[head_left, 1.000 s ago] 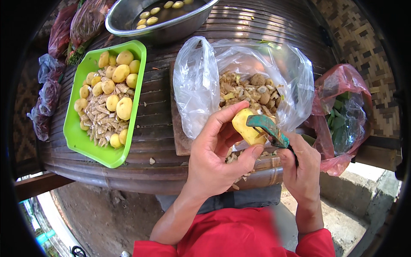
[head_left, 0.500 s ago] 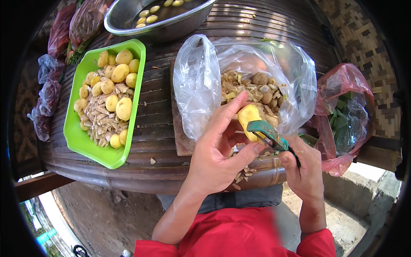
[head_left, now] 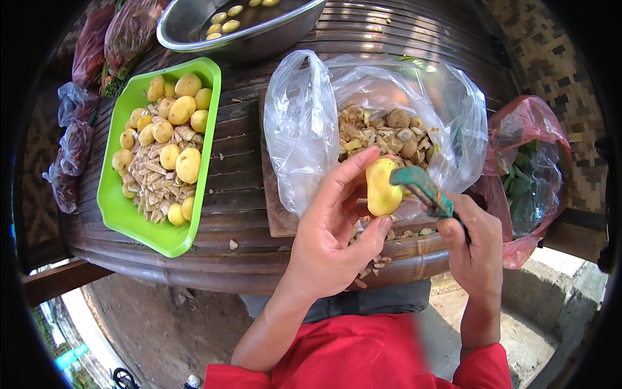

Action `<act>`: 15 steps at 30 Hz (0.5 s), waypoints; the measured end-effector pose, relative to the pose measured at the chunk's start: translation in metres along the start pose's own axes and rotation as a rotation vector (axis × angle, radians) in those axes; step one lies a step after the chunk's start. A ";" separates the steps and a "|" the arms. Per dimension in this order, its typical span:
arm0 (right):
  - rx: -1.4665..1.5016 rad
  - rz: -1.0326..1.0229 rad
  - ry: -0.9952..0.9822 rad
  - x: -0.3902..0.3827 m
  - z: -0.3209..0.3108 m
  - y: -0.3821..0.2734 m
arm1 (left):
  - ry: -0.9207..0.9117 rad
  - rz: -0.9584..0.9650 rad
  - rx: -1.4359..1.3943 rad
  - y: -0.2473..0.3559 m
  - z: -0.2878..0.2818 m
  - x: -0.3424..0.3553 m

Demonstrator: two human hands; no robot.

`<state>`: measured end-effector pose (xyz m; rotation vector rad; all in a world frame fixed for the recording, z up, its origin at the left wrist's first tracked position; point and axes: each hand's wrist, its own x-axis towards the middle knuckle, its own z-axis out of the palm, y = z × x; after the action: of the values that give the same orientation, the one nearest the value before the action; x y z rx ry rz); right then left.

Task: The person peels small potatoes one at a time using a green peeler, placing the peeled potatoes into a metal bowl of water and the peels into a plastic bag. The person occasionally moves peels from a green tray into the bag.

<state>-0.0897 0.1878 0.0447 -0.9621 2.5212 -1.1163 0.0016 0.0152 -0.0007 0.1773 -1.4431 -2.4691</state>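
Dark brown slatted bamboo table (head_left: 243,149), sunlit in stripes at its far side; woven bamboo wall (head_left: 551,71) to the right. Left hand (head_left: 327,236) grips a yellow, oblong, largely peeled potato (head_left: 382,191) between fingers and thumb; potato roughly upright, above the table's near edge, in front of the bag of peelings. Right hand (head_left: 476,249) closed around a green-headed, worn peeler (head_left: 422,188); its head overlaps the potato's right upper side, contact not certain.

Just beyond the hands, a clear, crumpled plastic bag (head_left: 299,120), open, with brown and pale peelings (head_left: 369,137) inside; beneath its left side, a flat brown board (head_left: 277,211); loose scraps (head_left: 372,266) lie at the table's near edge. To the left, a bright green, angular plastic tray (head_left: 173,245); round yellow potatoes (head_left: 183,110) in it, mostly toward the far end, around pale brown cut strips (head_left: 155,178). Far left of centre, a round silver metal basin (head_left: 259,44), small yellow potatoes in dark liquid; at right, a translucent red plastic bag (head_left: 525,117) holding green leaves (head_left: 516,181).
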 end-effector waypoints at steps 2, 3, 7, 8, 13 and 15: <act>-0.037 -0.077 -0.050 -0.007 0.002 0.002 | -0.019 -0.002 -0.044 0.000 -0.002 0.001; -0.066 -0.029 -0.076 -0.009 0.003 0.003 | -0.006 -0.042 -0.076 -0.001 -0.003 0.001; -0.072 -0.090 0.001 -0.003 0.008 0.003 | -0.010 -0.041 -0.026 -0.003 -0.001 -0.001; -0.072 -0.093 0.025 0.002 0.010 0.003 | 0.014 -0.052 -0.031 -0.003 0.000 -0.002; -0.109 0.100 0.198 0.017 0.007 0.006 | -0.001 -0.057 0.035 -0.001 0.004 -0.004; -0.045 0.025 0.078 0.007 0.005 0.007 | 0.070 -0.134 -0.024 0.002 0.001 -0.001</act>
<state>-0.0962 0.1834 0.0366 -0.9124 2.6228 -1.1151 0.0029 0.0156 0.0011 0.3629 -1.4156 -2.5570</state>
